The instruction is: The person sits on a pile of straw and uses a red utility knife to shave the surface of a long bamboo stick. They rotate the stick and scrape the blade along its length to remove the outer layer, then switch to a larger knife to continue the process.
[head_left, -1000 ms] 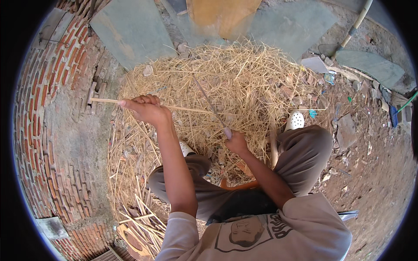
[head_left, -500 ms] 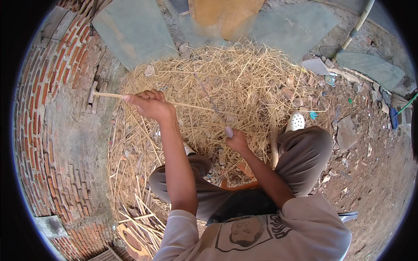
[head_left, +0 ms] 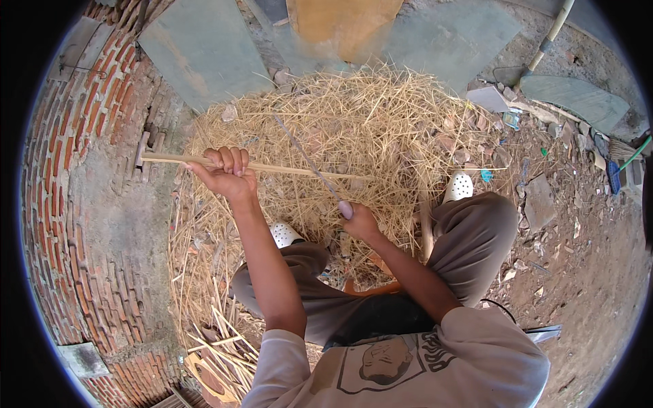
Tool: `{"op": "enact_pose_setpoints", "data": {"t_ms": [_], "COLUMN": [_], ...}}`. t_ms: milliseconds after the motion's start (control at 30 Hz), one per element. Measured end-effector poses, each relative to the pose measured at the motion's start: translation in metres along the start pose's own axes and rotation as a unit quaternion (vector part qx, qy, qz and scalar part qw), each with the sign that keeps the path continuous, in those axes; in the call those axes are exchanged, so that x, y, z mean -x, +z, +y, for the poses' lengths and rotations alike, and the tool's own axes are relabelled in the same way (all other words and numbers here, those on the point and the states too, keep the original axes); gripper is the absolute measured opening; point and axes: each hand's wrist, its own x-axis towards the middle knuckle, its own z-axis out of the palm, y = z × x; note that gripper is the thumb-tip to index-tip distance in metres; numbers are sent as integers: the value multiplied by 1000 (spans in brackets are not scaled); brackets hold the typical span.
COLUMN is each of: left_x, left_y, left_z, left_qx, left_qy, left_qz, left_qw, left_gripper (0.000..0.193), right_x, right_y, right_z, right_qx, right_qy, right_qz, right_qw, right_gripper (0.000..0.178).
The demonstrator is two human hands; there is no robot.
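Note:
My left hand is closed round a long pale bamboo strip, its palm turned up and fingers curled over the top. The strip lies nearly level, reaching left toward the brick wall and right across the blade. In my right hand is a knife with a long thin blade and a pale lilac-grey handle. Its blade slants up and to the left, crossing the strip; I cannot tell whether the two touch. Beneath both hands spreads a heap of bamboo shavings.
A brick wall stands at the left. Several split bamboo strips lie at the lower left. Grey panels and an orange-brown board line the far side. White clogs are on my feet. Rubble-strewn dirt lies right.
My left hand has shifted slightly left, and the strip now shows a broader face. My right hand and the knife have moved a little left.

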Motion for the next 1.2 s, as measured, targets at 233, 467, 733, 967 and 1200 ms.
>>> {"op": "enact_pose_setpoints", "data": {"t_ms": [233,467,733,967,1200], "left_x": [2,4,6,13,10], "left_y": [10,-15,4,-3,19], "left_z": [-4,3,0,3,-4], "left_qx": [20,29,49,65,25], "left_qy": [-25,-11,-9,-19,-29], "left_qz": [-5,-40,-70,-101,-97], "left_qw": [999,999,996,993,995], "left_gripper": [62,63,62,60,60], "right_x": [-1,2,-14,6,1], "right_y": [1,10,-4,10,-12], "right_z": [78,-4,91,-29,114], "right_qx": [35,36,98,32,124], "right_qy": [140,-2,108,-55,247], "right_qz": [9,5,11,21,-17], "right_qw": [989,999,989,998,961], "right_gripper": [25,24,25,28,31]}}
